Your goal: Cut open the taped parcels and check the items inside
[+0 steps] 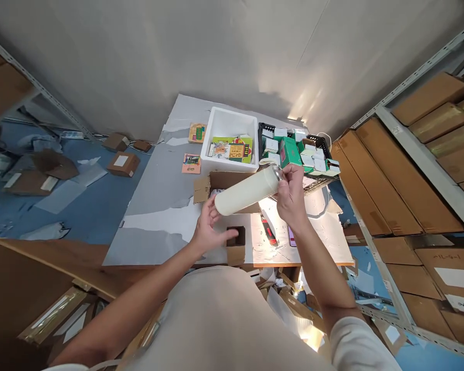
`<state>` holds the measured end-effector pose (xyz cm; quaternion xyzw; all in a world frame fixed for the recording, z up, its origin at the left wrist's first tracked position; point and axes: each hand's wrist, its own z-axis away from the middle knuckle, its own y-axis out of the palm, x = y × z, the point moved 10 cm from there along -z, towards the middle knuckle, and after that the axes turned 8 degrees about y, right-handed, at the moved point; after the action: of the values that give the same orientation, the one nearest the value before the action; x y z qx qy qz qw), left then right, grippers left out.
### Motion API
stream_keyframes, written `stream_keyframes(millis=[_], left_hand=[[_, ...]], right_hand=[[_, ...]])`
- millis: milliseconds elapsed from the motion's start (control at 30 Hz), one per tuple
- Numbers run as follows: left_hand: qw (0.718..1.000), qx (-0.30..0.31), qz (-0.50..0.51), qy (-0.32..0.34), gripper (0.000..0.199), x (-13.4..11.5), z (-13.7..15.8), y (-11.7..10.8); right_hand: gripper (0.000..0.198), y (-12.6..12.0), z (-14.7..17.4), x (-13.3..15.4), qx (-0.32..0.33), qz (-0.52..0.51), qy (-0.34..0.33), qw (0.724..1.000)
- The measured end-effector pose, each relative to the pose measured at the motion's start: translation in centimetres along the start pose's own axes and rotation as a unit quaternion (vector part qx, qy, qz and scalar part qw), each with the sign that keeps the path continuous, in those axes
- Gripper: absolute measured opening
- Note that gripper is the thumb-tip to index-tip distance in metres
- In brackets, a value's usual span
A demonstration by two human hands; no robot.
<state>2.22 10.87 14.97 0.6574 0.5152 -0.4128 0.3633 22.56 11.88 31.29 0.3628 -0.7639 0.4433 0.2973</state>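
A cream-coloured cylindrical bottle with a shiny metal-looking cap is held tilted above the table, cap end up to the right. My right hand grips it at the cap. At the lower end, the fingertips of my left hand touch the base, with the thumb stretched out and the fingers apart. Under the bottle stands an open cardboard box, partly hidden by it. A small open brown carton sits just right of my left hand, near the table's front edge.
A white foam box holds colourful booklets; two small booklets lie beside it. A black crate carries several green-and-white boxes. A red-and-black cutter and a phone lie at the right. Shelves of cartons flank the table.
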Motion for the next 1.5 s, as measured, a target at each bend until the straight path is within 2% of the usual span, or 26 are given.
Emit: stream_keyframes(millis=[67, 133, 200, 267, 400, 500, 700, 767, 833, 933, 1100, 1300, 1367, 1433, 1500], left_hand=[[0.997, -0.067, 0.024, -0.018, 0.094, -0.5, -1.2, -0.9], [0.994, -0.095, 0.037, -0.033, 0.084, -0.5, -1.7, -1.4], [0.993, -0.096, 0.052, -0.05, 0.078, -0.1, -1.7, -1.6], [0.99, -0.096, 0.078, -0.072, 0.072, 0.5, -1.1, -1.6], [0.972, -0.066, 0.154, -0.165, 0.07, 2.7, 0.5, -0.2], [0.954, -0.052, 0.197, -0.219, 0.074, 3.4, 1.2, 1.0], [0.967, -0.039, 0.184, -0.174, 0.082, 1.9, 0.8, 1.5], [0.967, -0.028, 0.189, -0.17, 0.076, 1.9, 1.0, 1.8], [0.961, -0.015, 0.212, -0.177, 0.07, 2.0, 1.3, 2.2], [0.947, -0.003, 0.24, -0.212, 0.072, 2.2, 2.0, 3.1], [0.932, -0.036, 0.265, -0.243, 0.065, 2.3, 2.4, 3.6], [0.952, -0.061, 0.221, -0.201, 0.065, 2.2, 2.2, 3.2], [0.962, -0.055, 0.193, -0.188, 0.079, 1.9, 2.2, 3.0], [0.967, -0.048, 0.173, -0.183, 0.088, 1.7, 2.3, 3.0], [0.966, -0.039, 0.178, -0.184, 0.078, 1.6, 2.5, 3.3]], right_hand=[[0.026, 0.0, -0.6, -0.6, -0.001, -0.019, 0.023, 1.0], [0.032, 0.5, -0.9, -1.4, 0.03, -0.048, 0.059, 0.997], [0.04, 1.3, -1.2, -2.0, 0.08, -0.089, 0.084, 0.989], [0.048, 1.8, -1.4, -2.1, 0.112, -0.124, 0.083, 0.982], [0.06, 2.0, -2.4, -2.9, 0.13, -0.158, 0.075, 0.976], [0.06, 2.6, -3.0, -3.8, 0.146, -0.196, 0.095, 0.965], [0.05, 3.0, -3.4, -5.3, 0.108, -0.217, 0.146, 0.959], [0.053, 3.2, -3.2, -5.3, 0.111, -0.217, 0.143, 0.959], [0.06, 3.4, -3.0, -5.1, 0.135, -0.215, 0.128, 0.959], [0.069, 3.6, -2.6, -4.9, 0.164, -0.205, 0.114, 0.958], [0.068, 3.0, -2.6, -5.2, 0.139, -0.22, 0.099, 0.961], [0.068, 2.7, -2.8, -5.3, 0.115, -0.191, 0.095, 0.97], [0.068, 2.5, -2.8, -5.2, 0.106, -0.184, 0.089, 0.973], [0.072, 2.4, -2.7, -5.1, 0.116, -0.19, 0.079, 0.972], [0.077, 2.8, -2.5, -4.9, 0.153, -0.203, 0.068, 0.965]])
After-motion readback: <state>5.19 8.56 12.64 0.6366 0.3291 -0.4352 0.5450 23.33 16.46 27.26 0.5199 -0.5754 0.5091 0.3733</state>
